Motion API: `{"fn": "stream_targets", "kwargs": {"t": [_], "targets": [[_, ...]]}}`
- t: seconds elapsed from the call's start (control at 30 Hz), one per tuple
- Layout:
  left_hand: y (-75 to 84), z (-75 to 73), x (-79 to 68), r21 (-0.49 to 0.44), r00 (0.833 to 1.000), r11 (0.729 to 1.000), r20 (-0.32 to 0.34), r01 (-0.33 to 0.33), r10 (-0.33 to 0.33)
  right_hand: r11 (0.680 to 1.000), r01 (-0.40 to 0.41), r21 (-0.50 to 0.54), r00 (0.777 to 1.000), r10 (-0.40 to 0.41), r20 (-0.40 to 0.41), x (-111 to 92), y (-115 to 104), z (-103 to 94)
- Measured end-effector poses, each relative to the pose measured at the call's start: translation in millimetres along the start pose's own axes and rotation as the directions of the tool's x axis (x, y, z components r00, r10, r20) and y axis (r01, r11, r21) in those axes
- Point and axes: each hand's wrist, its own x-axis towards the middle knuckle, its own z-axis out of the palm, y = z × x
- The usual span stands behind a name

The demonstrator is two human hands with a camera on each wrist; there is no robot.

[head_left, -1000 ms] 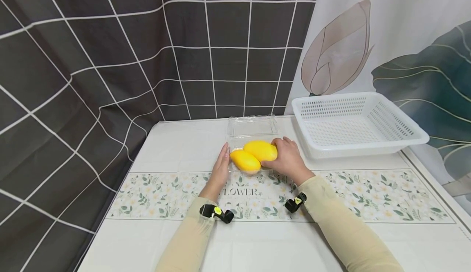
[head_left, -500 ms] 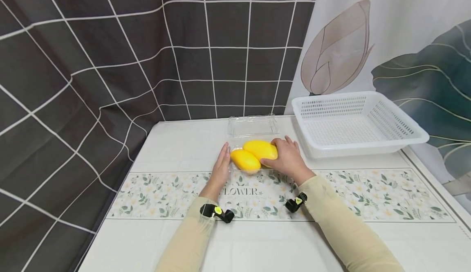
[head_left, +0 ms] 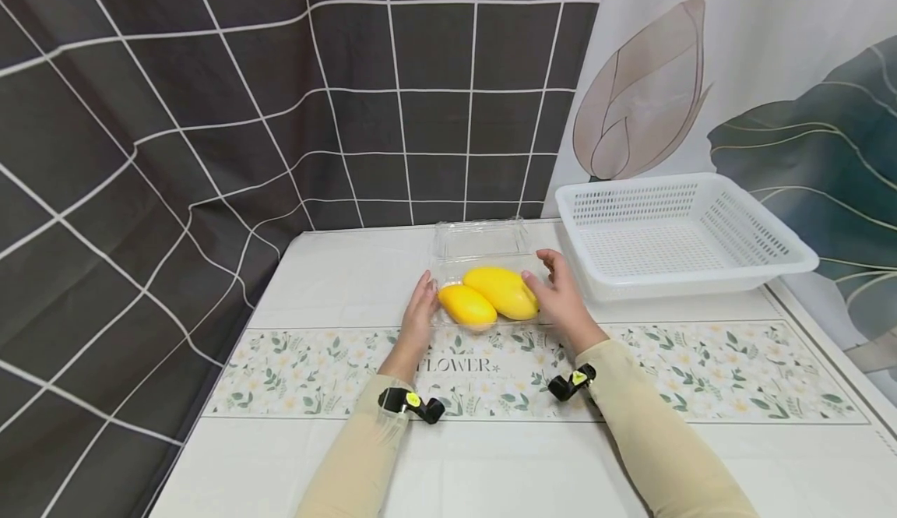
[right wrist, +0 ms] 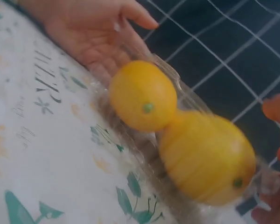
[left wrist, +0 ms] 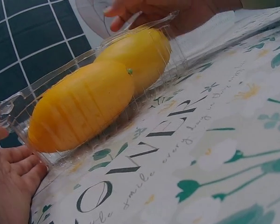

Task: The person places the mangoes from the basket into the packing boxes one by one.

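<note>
Two yellow mangoes lie side by side in a clear plastic clamshell box (head_left: 483,241), whose lid is folded back toward the wall. The nearer mango (head_left: 467,307) sits at the left and the other mango (head_left: 501,292) at the right. My left hand (head_left: 417,318) rests along the box's left side, fingers extended. At the right end my right hand (head_left: 562,300) has its thumb and fingers spread around the box's side, thumb beside the right mango. Green stem ends show on both mangoes in the right wrist view.
A white perforated plastic basket (head_left: 687,241) stands at the back right of the table. Under the box lies a white tablecloth (head_left: 336,467) with a floral band. A dark grid-patterned curtain (head_left: 434,128) hangs behind and to the left.
My right hand has let go of the right mango and moved slightly right, its fingers spreading. That mango now lies a little farther right. My left hand has barely moved.
</note>
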Motion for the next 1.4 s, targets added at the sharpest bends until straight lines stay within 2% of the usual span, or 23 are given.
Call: {"fn": "stream_targets", "kwargs": {"t": [0.1,0.2,0.3,0.4,0.53,0.6,0.7,0.83,0.93,1.0,1.07,1.17,1.23,1.4], "targets": [[2.8,-1.2,4.6,-0.084,1.000,0.996,-0.002,0.020,-0.021,0.972,-0.056,0.229,0.998,0.061,-0.016,5.5,11.8,-1.8],[4.6,-1.8,10.3,-0.169,0.999,0.985,0.003,0.034,-0.034,0.903,-0.117,0.413,0.991,0.132,-0.006,10.3,24.2,-1.9],[5.6,-1.6,15.3,-0.239,0.998,0.969,0.011,0.062,-0.061,0.833,-0.177,0.524,0.981,0.195,0.021,14.5,32.0,-0.8],[6.7,0.9,18.7,-0.310,0.996,0.947,-0.008,0.081,-0.087,0.799,-0.197,0.568,0.976,0.217,0.033,19.7,34.9,0.3],[11.4,6.6,22.6,-0.323,0.996,0.944,-0.043,0.066,-0.084,0.812,-0.215,0.542,0.971,0.238,0.029,26.9,34.9,1.3],[11.7,8.7,27.4,-0.316,0.995,0.947,-0.056,0.060,-0.082,0.803,-0.227,0.551,0.968,0.249,0.036,30.8,34.3,2.0],[7.1,10.1,38.0,-0.374,0.993,0.925,-0.059,0.068,-0.097,0.749,-0.235,0.619,0.965,0.255,0.058,35.5,34.4,3.6],[5.6,9.7,44.7,-0.471,0.989,0.876,-0.047,0.104,-0.142,0.663,-0.239,0.710,0.965,0.242,0.099,37.7,35.5,5.6],[4.4,7.3,46.2,-0.455,0.987,0.882,-0.038,0.121,-0.155,0.632,-0.254,0.732,0.964,0.228,0.137,37.7,35.6,7.3],[4.6,6.2,46.0,-0.412,0.988,0.903,-0.034,0.124,-0.151,0.610,-0.260,0.749,0.963,0.222,0.153,37.4,35.4,8.7],[5.2,6.0,45.0,-0.352,0.989,0.928,-0.028,0.125,-0.144,0.612,-0.263,0.746,0.962,0.222,0.158,36.8,35.4,9.4],[6.4,7.1,43.0,-0.274,0.987,0.951,-0.025,0.143,-0.156,0.617,-0.267,0.740,0.960,0.238,0.148,35.1,35.2,10.1],[6.4,7.9,42.3,-0.243,0.985,0.957,-0.036,0.155,-0.168,0.635,-0.273,0.722,0.958,0.244,0.148,33.9,34.9,10.2],[6.3,9.4,43.0,-0.216,0.984,0.963,-0.045,0.158,-0.172,0.625,-0.268,0.733,0.960,0.233,0.153,32.4,33.4,9.0]]}}
